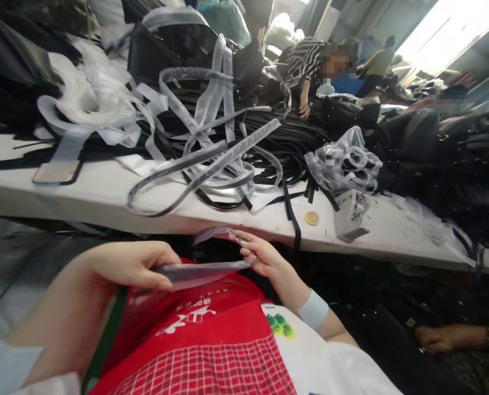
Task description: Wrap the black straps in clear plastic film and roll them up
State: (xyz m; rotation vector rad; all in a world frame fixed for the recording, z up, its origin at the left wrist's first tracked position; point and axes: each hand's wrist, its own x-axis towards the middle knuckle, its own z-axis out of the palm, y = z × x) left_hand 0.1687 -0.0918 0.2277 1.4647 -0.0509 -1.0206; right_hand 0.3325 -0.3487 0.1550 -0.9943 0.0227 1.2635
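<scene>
A plastic-wrapped strap [207, 272], dark under a clear sleeve, runs between my two hands in front of the red apron. My left hand [133, 266] is closed on one part of it, thumb along the near side. With bent fingers, my right hand [263, 257] grips it farther along, where it loops back. Just beyond, on the white table [162, 222], lie more plastic-sleeved straps [203, 170] in a loose tangle. Bare black straps [289, 131] are heaped behind them, and one hangs over the table edge.
Translucent film [84, 104] lies at the left above a phone [57, 171]. To the right are a bag of rings [347, 159], a small plastic-wrapped box [352, 214] and a yellow-rimmed disc [311, 218]. Another person's hand [433, 339] is at lower right; a striped-sleeved co-worker [306, 57] leans in behind.
</scene>
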